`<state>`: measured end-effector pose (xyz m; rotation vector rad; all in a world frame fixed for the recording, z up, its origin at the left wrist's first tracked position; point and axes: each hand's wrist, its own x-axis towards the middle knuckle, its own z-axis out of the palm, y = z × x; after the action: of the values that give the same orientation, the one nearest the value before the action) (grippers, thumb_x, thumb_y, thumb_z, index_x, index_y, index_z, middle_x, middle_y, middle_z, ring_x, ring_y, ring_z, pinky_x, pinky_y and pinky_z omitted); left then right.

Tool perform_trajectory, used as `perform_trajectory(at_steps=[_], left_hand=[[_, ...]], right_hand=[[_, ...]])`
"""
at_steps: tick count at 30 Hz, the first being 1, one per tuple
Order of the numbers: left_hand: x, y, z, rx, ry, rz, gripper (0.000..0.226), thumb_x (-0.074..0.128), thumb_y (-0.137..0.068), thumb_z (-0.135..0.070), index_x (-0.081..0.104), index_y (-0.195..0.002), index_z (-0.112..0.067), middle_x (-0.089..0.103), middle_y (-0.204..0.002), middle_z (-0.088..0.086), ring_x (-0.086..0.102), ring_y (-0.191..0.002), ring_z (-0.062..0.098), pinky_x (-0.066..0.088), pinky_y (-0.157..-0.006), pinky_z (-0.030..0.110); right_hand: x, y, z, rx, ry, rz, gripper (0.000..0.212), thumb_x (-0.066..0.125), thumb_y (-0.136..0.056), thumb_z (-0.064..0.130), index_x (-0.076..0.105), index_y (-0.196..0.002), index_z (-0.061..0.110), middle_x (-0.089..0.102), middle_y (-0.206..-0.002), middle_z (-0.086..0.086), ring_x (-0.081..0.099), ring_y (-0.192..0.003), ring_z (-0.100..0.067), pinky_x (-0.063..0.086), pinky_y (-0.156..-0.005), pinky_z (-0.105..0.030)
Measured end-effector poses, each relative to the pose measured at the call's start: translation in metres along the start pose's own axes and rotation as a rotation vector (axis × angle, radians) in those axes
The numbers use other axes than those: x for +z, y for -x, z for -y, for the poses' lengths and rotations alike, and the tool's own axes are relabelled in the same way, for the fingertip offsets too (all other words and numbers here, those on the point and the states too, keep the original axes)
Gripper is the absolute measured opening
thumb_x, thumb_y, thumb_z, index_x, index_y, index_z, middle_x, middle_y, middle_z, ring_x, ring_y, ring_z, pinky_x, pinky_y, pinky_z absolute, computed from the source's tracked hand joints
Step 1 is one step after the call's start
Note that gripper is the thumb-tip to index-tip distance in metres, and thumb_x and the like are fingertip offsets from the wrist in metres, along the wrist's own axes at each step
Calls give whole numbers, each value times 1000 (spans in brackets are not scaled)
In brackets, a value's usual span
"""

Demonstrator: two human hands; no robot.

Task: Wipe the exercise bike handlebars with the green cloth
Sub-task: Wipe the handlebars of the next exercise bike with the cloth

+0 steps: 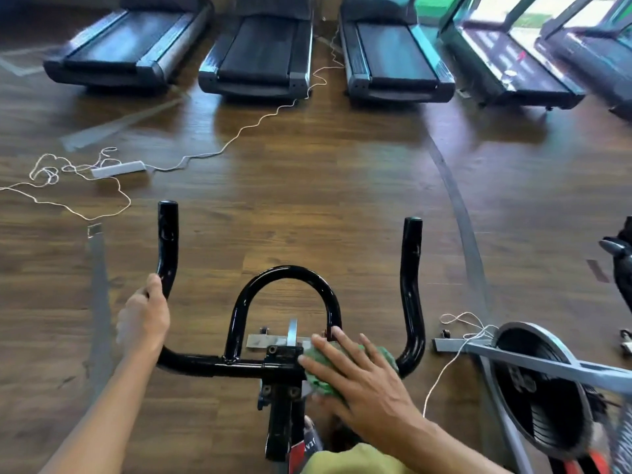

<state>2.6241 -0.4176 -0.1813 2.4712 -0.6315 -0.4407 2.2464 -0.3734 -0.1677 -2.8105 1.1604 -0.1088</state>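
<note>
1. The right hand (362,381) lies flat on the green cloth (321,374), fingers (345,343) straight and spread, and presses it on the cross bar of the handlebars (205,366), just right of the centre clamp.
2. The left hand (143,316) grips the left horn, fingers curled around the tube.
3. Below is a brown wooden floor (307,200). A white power strip (118,168) lies on it, and a row of treadmills (260,56) stands behind.
4. The cloth is mostly hidden under the palm. At the right, another bike's flywheel (537,381) is cut off and blurred.
</note>
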Motion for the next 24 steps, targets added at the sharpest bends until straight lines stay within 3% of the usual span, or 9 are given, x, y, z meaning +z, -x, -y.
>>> perform_trajectory(at_steps=[1,3,6,8,11,15,18,21,24], left_hand=[[-1,3,-2,2,-11,-8,83,13,-86,-74,63,-113,-14,68,-101,19,60,-99,42,46,-92,56],[-3,17,-12,50,-70,-89,65,26,-97,-60,54,-125,-8,57,-124,24,50,-117,43,37,-101,56],[4,69,-39,433,-91,-268,40,49,-99,-35,53,-128,-8,38,-143,22,33,-133,38,22,-110,51],[21,125,-60,675,-39,-170,31,55,-97,-29,57,-122,-11,42,-138,16,37,-131,32,27,-109,44],[48,193,-82,796,29,39,21,57,-95,-23,62,-112,-14,54,-117,2,47,-112,15,37,-97,28],[78,228,-98,636,111,282,17,50,-98,-31,54,-109,-19,52,-100,-7,55,-90,13,45,-76,27],[100,238,-103,387,57,375,43,36,-98,-54,41,-120,-18,64,-100,4,63,-85,21,51,-70,37],[109,249,-106,321,-112,311,53,20,-98,-61,42,-113,-16,65,-82,3,60,-66,21,42,-55,33],[107,256,-111,340,-166,207,52,18,-99,-59,43,-111,-16,65,-84,3,58,-65,23,33,-56,33]], right_hand=[[0,12,-14,6,20,3,57,37,-100,56,21,-153,46,24,-162,10,31,-146,-22,28,-112,-44],[3,26,-30,31,33,-9,67,52,-95,50,21,-154,45,22,-163,9,33,-146,-23,31,-112,-41],[7,10,-13,12,26,-87,60,38,-96,58,29,-153,41,30,-160,3,36,-143,-30,30,-111,-44],[13,0,-1,-26,19,-68,68,53,-90,59,31,-152,41,30,-161,3,34,-144,-32,35,-115,-46],[13,16,-26,-54,-34,-68,70,60,-88,50,31,-151,45,32,-160,6,38,-143,-26,39,-112,-41],[2,56,-71,-19,-83,-208,59,50,-93,40,34,-150,43,44,-148,6,45,-127,-17,37,-99,-36],[-4,62,-72,431,-506,-430,55,53,-99,35,33,-151,38,37,-151,11,39,-131,-7,38,-104,-32],[-4,41,-52,757,-946,-447,72,49,-97,51,13,-157,33,27,-156,10,26,-141,-4,27,-118,-37],[-12,7,-58,823,-806,-378,77,38,-100,53,-5,-158,26,25,-157,-6,28,-140,-19,30,-108,-34]])
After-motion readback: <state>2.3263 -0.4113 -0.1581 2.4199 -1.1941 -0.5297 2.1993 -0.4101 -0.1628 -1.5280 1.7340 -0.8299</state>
